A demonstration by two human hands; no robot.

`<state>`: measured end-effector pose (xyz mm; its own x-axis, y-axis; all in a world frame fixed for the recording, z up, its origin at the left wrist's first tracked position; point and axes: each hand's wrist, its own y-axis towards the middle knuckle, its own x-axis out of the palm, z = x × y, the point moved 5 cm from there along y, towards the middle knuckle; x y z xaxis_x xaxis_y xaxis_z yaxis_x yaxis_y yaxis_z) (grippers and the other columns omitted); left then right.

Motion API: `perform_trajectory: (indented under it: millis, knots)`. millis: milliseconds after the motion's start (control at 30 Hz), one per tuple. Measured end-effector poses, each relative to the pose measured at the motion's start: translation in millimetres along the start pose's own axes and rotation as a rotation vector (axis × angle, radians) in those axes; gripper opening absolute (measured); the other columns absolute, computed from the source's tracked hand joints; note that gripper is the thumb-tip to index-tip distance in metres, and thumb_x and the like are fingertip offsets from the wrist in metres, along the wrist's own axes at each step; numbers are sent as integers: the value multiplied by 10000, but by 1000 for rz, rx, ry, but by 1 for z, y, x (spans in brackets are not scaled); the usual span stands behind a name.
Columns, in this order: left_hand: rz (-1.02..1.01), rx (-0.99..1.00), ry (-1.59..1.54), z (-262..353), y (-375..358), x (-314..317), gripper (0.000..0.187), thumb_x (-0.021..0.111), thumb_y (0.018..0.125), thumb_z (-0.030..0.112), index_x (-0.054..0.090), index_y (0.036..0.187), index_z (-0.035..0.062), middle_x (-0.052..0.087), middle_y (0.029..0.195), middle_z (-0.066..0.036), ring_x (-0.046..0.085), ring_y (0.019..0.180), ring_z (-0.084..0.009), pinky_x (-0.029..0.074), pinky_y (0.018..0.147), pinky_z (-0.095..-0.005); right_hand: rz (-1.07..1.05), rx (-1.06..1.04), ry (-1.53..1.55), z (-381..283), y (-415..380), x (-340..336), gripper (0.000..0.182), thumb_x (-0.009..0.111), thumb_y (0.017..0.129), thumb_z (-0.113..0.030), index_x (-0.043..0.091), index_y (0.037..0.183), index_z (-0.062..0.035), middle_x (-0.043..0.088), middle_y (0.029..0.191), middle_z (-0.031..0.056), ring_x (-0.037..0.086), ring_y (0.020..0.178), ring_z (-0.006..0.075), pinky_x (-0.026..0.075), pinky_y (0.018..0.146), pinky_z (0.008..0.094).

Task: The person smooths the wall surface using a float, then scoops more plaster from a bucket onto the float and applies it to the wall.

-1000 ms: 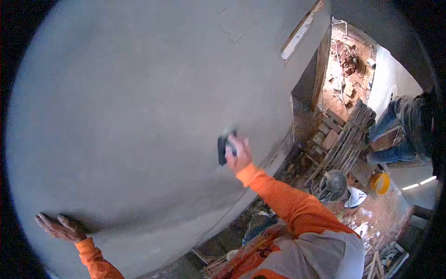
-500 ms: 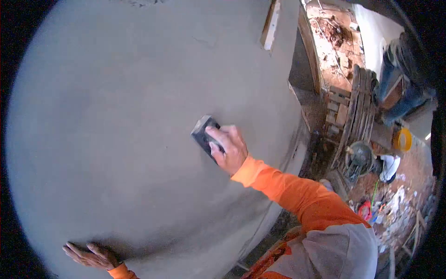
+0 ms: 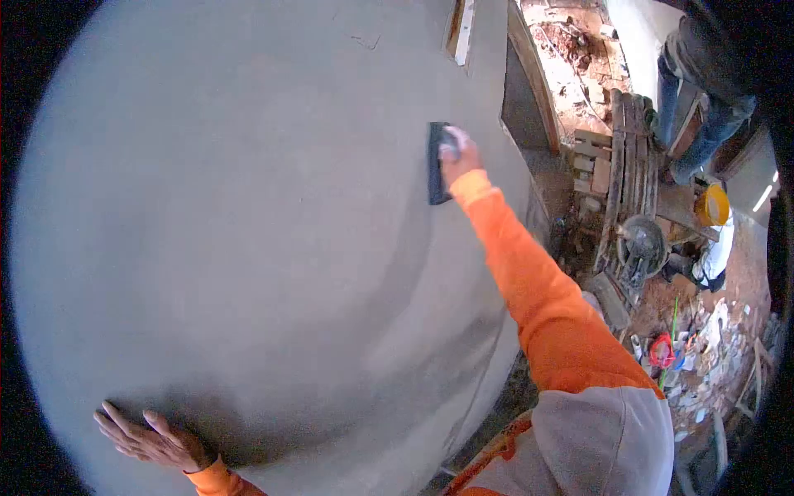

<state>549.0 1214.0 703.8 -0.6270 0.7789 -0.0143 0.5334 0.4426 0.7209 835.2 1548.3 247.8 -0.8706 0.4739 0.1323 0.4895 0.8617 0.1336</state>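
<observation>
Clamped around the dark float (image 3: 438,164), a light, stiff block best held by its back, the right hand (image 3: 460,159) presses it against the plastered wall (image 3: 248,207), left hand (image 3: 153,442) splayed flat lower down.

Float (image 3: 438,163) partly behind right hand (image 3: 460,157), seemingly

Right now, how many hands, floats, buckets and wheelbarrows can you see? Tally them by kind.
Hands: 2, the left hand flat on the grey wall, the right hand gripping the float
Floats: 1, the dark float against the wall
Buckets: 1, the yellow bucket
Wheelbarrows: 1, the wheelbarrow
Total: 5
</observation>
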Motion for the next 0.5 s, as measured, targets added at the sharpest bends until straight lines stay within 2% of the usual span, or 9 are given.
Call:
perform_trajectory:
  millis: [67,133,167,233,267,333,367,433,500]
  knots:
    - [2,-12,-5,0,-3,0,598,290,943,506,412,1375,110,352,1437,-138,316,1320,-327,184,1071,-516,4,75,5,59,9,7,422,605,812,-148,506,1219,-94,562,1149,230,538,1061,397,416,946,428]
    - [19,-24,-12,1,3,-1,599,290,943,507,412,1375,110,350,1438,-138,316,1321,-325,181,1073,-514,-53,606,-295,91,-28,8,436,602,808,-144,493,1228,-94,575,1124,224,567,1006,402,447,906,424]
    - [10,-19,-23,5,5,-4,599,289,943,506,411,1375,108,348,1439,-139,312,1324,-322,177,1076,-511,-31,-12,-211,64,-41,9,455,614,801,-152,483,1231,-85,572,1120,228,557,1022,400,437,920,421]
    - [3,-9,-23,10,7,-5,600,288,944,505,411,1375,107,346,1440,-140,309,1327,-319,174,1079,-508,17,-359,-68,-34,-52,2,415,607,805,-143,508,1206,-100,578,1104,223,555,1014,397,440,909,428]
    - [-9,0,-31,10,7,-4,602,289,945,504,405,1378,103,343,1440,-144,304,1330,-319,172,1080,-510,15,-360,-62,-40,-38,2,415,607,805,-143,508,1206,-100,578,1104,223,555,1014,397,440,909,428]
    - [-36,25,-32,8,8,-4,603,289,946,504,398,1381,100,340,1441,-149,299,1333,-319,170,1082,-511,67,-216,-170,-31,2,-1,383,597,816,-122,518,1190,-103,585,1097,212,557,1001,384,444,889,443]
    - [-49,21,5,6,7,-2,610,293,946,506,391,1383,93,337,1440,-157,295,1335,-324,170,1084,-509,10,-126,-60,-8,26,-7,385,590,824,-105,504,1199,-101,595,1069,197,566,991,363,450,865,451]
    - [-49,3,47,4,6,-4,616,296,946,509,384,1386,87,334,1439,-166,291,1338,-328,171,1087,-507,-167,569,87,33,33,-15,407,600,822,-99,490,1213,-95,603,1032,188,579,978,341,451,876,432]
    - [-82,14,59,3,6,-1,632,303,945,513,375,1384,64,332,1435,-180,296,1333,-342,175,1091,-505,-88,351,2,56,7,-3,398,577,825,-101,495,1214,-105,589,1070,188,563,1009,348,441,899,426]
